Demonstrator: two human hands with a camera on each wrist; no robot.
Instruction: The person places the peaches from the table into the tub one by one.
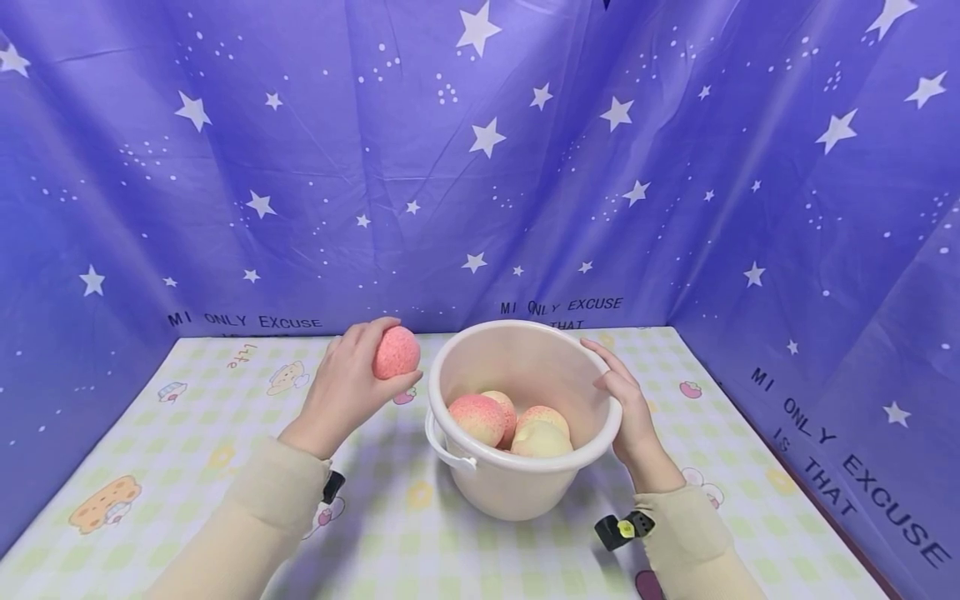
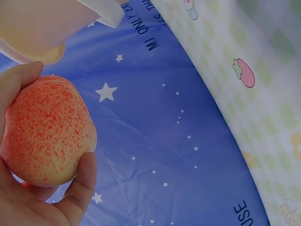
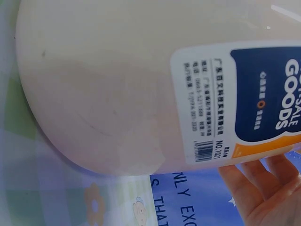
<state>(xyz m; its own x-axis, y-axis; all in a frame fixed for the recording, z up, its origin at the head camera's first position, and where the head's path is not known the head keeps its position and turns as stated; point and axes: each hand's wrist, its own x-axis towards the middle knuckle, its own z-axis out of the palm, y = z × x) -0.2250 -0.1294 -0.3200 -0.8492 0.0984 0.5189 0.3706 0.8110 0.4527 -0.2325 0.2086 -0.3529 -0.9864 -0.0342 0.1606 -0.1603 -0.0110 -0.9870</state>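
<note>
My left hand (image 1: 347,379) grips a peach (image 1: 397,352) in the air, left of a cream-white bucket (image 1: 510,492). Seen from the left wrist, this peach (image 2: 49,132) is red-speckled over yellow, with thumb and fingers wrapped about its sides. On the bucket's right side my right hand (image 1: 633,408) holds the rim, its thumb over the edge. The right wrist view has the fingers (image 3: 261,181) against the outer wall, beside a printed label (image 3: 202,108). Inside the bucket lie several more peaches (image 1: 477,419), some pink and some pale yellow.
The bucket's white handle (image 1: 450,454) hangs down at its left front. Under it is a table with a green-checked cloth (image 1: 187,525) printed with cartoon pictures. A purple star-patterned curtain (image 1: 420,167) encloses the back and both sides.
</note>
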